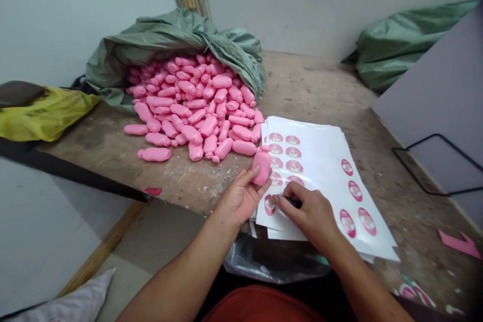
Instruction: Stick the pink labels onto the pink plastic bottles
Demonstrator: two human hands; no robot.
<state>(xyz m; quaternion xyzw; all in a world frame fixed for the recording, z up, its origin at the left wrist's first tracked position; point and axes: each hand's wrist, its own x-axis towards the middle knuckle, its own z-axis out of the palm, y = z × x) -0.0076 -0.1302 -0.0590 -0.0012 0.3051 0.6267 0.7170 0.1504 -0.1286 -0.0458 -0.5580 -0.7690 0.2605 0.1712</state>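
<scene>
My left hand [241, 196] is closed around a small pink plastic bottle [261, 167], held tilted above the left edge of the label sheets. In my right hand [311, 210] is a slim black tool [292, 201]; its kind is hard to make out. The fingertips of that hand are by an oval pink-and-white label [269, 205] near the front left corner of the stacked white label sheets [317, 141]. Further oval labels stand in rows on the left of the top sheet, with several more on its right.
A pile of pink bottles [196, 103] spills from a green woven sack [158, 35] at back left. Beside it lies a yellow plastic bag [49, 110]. Another green sack [403, 45], a black metal frame [439, 163] and a pink scrap [458, 242] are on the right.
</scene>
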